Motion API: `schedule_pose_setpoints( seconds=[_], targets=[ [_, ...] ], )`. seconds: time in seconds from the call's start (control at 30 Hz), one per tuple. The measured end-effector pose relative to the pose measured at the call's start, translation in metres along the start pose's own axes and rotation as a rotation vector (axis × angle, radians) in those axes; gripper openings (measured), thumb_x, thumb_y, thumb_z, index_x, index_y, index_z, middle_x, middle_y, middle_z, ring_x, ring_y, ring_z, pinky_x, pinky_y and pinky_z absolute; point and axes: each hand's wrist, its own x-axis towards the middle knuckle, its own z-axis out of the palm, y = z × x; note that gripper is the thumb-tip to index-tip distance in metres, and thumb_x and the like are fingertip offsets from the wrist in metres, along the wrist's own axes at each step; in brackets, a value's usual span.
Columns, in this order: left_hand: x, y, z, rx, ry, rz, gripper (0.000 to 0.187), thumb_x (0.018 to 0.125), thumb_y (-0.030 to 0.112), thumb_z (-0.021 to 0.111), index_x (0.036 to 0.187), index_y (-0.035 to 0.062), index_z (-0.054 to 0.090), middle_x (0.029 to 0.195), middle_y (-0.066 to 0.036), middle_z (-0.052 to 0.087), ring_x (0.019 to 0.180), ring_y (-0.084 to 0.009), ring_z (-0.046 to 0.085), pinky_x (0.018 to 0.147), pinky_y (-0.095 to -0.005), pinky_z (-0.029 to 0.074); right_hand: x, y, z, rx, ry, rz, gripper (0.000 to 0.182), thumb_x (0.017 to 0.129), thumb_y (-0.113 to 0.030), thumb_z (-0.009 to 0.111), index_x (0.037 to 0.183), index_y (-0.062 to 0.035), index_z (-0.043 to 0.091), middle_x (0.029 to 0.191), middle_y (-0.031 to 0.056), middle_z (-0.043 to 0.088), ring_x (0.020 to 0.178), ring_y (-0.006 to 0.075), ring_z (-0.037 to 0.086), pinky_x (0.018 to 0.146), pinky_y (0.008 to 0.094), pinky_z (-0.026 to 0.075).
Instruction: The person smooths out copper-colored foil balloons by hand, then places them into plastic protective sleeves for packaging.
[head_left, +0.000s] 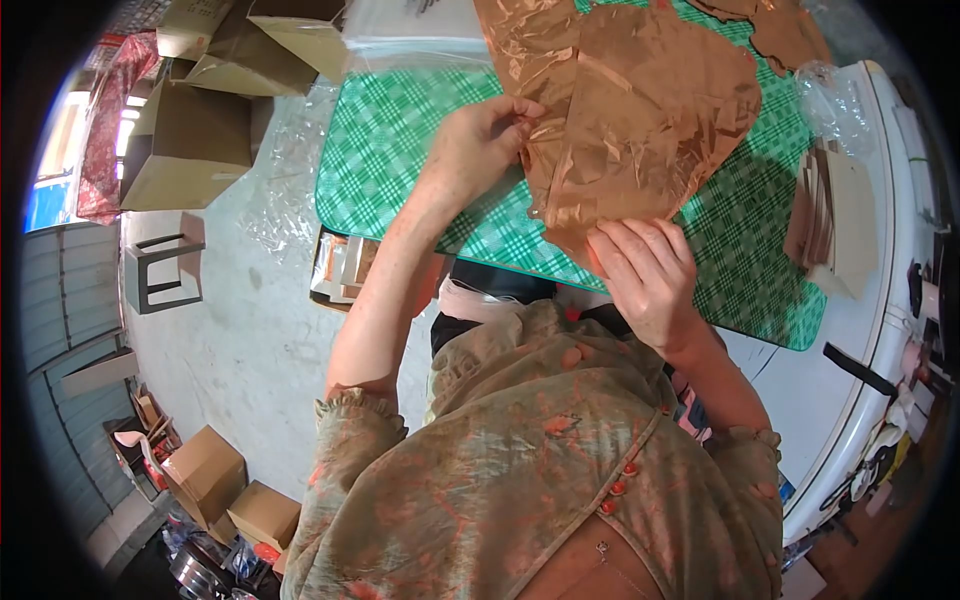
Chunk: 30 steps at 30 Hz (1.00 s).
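Note:
A crinkled, copper-coloured sheet of thin foil or film (650, 110) lies over the green checked tabletop (390, 130), with a fold line running down its left part. My left hand (478, 150) pinches the left edge of this sheet between thumb and fingers. At the table's near edge, my right hand (645, 275) has its fingers closed over the sheet's lower corner; the thumb is hidden beneath. Another ragged-edged piece of the copper-coloured material (785, 35) lies at the far right.
Clear plastic bags (410, 40) are stacked beyond the table's left part. A stack of flat card pieces (835, 215) stands at right, near crumpled clear film (832, 100). Open cardboard boxes (190, 140) and a small grey stool (165, 265) are on the left.

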Motion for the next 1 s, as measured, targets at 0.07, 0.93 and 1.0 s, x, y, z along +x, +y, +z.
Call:
schedule_pose_setpoints(
  seconds=[0.07,0.93,1.0],
  targets=[
    [-0.001,0.002,-0.001,0.012,-0.004,-0.004,0.025,0.102,0.011,0.063,0.125,0.0028,0.067,0.089,0.002,0.068,0.072,-0.0053,0.058,0.061,-0.0213,0.048,0.001,-0.001,-0.002,-0.011,0.002,0.015,0.025,0.077,-0.011,0.073,0.1,-0.0037,0.071,0.102,0.0064,0.069,0.095,0.0227,0.066,0.082,0.0383,0.051],
    [-0.083,0.017,0.023,0.505,-0.069,0.67,0.031,0.076,0.009,0.079,0.106,0.0073,0.072,0.114,-0.007,0.064,0.115,-0.0289,0.06,0.095,-0.042,0.046,0.041,0.077,-0.034,0.25,-0.307,0.037,0.045,0.083,-0.029,0.075,0.119,-0.0035,0.063,0.117,0.014,0.064,0.113,0.0321,0.059,0.091,0.0421,0.054],
    [-0.083,0.015,0.024,0.511,-0.057,0.678,0.03,0.076,0.008,0.078,0.105,0.0071,0.073,0.112,-0.007,0.064,0.113,-0.0285,0.06,0.095,-0.0418,0.047,0.065,0.115,-0.027,0.052,-0.181,0.128,0.049,0.085,-0.031,0.075,0.123,-0.0033,0.062,0.12,0.0159,0.064,0.114,0.0333,0.059,0.09,0.0439,0.054]
  ],
)
